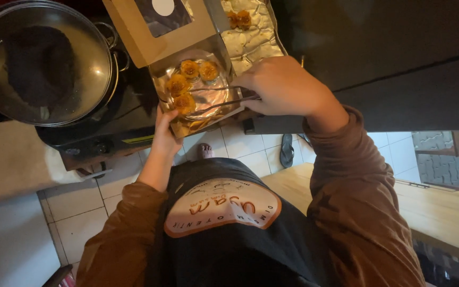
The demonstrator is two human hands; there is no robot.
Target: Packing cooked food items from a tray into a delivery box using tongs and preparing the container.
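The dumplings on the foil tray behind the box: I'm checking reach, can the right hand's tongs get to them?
Probably yes: the right hand holds the tongs beside the foil tray, whose dumplings lie uncovered.

Your view is dim and warm-toned; glare sits on the steamer lid (43, 61) at ten o'clock and the foil tray (251, 40), with edges soft and shadowed.

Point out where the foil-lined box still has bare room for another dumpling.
Bare foil lies right of the four dumplings, under the tongs the right hand holds. The box's left side is crowded. The left hand supports its near edge.
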